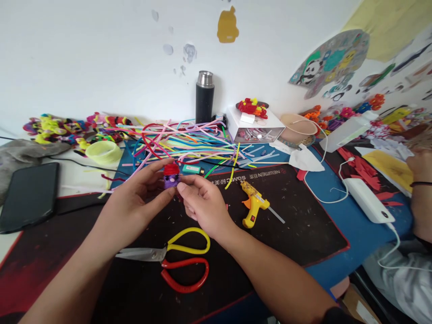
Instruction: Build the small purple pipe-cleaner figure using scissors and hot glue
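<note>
Between my two hands, above the dark mat [290, 238], is a small fuzzy figure [171, 176] with a red top and a purple face with dark eyes. My left hand [143, 191] grips it from the left, thumb under its lower edge. From the right, my right hand [202, 202] pinches its lower right side, the other fingers curled. Below my hands lie scissors [165, 255], blades apart, with one yellow and one red handle. A yellow hot glue gun [254, 204] with a glue stick rests to the right.
Many coloured pipe cleaners [189, 141] lie across the back near a black flask [204, 96] and a white box [256, 126]. A phone [29, 195] is at left. On the right are a cabled white power bank [367, 200] and another person's arm [421, 189].
</note>
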Motion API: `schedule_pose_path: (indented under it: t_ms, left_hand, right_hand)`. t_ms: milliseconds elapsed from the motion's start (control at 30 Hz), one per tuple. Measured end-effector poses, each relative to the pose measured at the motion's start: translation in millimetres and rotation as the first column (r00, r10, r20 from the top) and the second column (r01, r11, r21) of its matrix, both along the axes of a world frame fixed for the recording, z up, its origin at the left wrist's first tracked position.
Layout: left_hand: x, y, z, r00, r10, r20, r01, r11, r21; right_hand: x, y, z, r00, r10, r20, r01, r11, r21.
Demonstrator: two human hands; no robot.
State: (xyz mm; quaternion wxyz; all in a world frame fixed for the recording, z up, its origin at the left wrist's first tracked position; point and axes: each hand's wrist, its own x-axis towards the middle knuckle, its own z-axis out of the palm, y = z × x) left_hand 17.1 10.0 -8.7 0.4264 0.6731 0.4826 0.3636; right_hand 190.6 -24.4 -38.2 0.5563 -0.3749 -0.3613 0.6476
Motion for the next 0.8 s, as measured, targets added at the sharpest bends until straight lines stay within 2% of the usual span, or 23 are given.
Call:
schedule_pose_path:
  t_ms: [267, 500, 800]
  left_hand:
    - [-0.8, -0.9, -2.8, 1.000, -0.001, 0.005, 0.001, 1.000, 0.018]
    - [-1.1, -2.4, -6.9, 0.993, 0.048, -0.105, -0.032, 0.988, 0.152]
    - [1.1, -4.8, -1.0, 0.975, 0.051, -0.215, -0.010, 0.982, 0.189]
  right_hand:
    - [-0.4, -1.3, 5.9, 0.999, 0.005, -0.037, -0.007, 1.000, -0.030]
    - [-0.4, -0.7, 5.7, 0.998, 0.012, -0.055, -0.014, 0.999, -0.050]
    - [0.2, -0.5, 5.0, 0.998, 0.006, -0.068, -0.010, 0.998, -0.065]
